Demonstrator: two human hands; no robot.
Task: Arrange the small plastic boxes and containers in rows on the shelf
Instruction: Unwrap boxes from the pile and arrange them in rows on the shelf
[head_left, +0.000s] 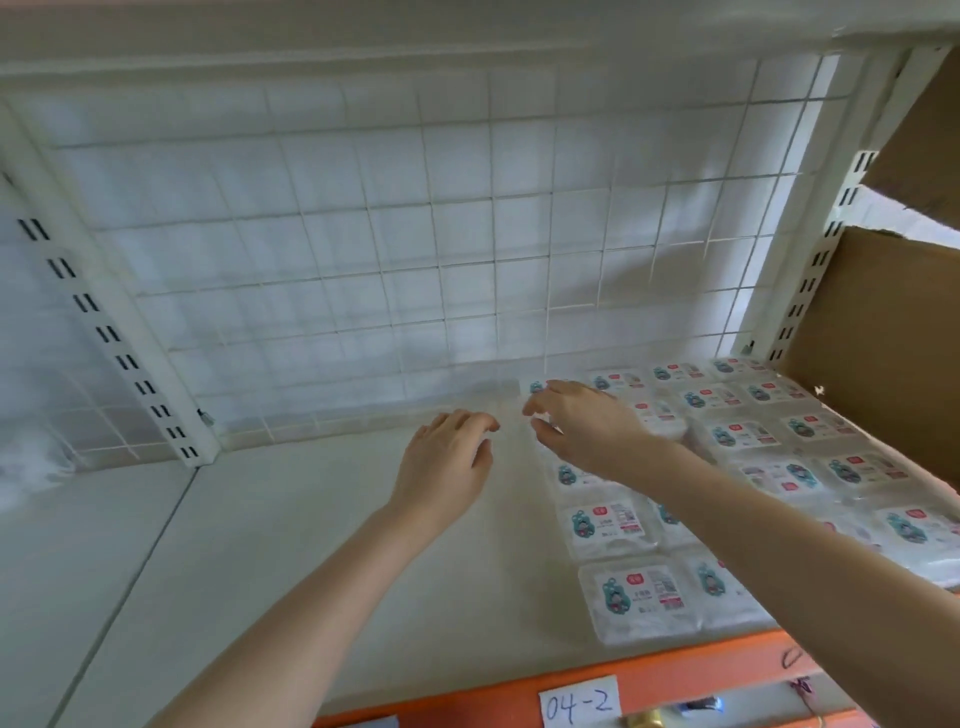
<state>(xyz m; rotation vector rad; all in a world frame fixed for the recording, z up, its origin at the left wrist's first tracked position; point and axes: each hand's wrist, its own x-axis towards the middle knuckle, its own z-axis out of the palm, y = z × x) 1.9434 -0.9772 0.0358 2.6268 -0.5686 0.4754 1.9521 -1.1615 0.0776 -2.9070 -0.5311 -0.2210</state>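
Observation:
Several small white plastic boxes (639, 600) with teal cartoon labels lie flat in rows on the right half of the white shelf (311, 545). My right hand (587, 431) reaches over the leftmost column, near the back row, with fingers loosely curled above a box (535, 387) by the wire grid; whether it touches the box cannot be told. My left hand (449, 462) hovers just left of it over bare shelf, fingers relaxed and holding nothing.
A white wire grid (415, 234) backs the shelf. Slotted uprights (119, 338) stand at left and right. A brown cardboard box (883, 364) sits at the right side. The orange front rail (701, 680) carries a label reading 04-2.

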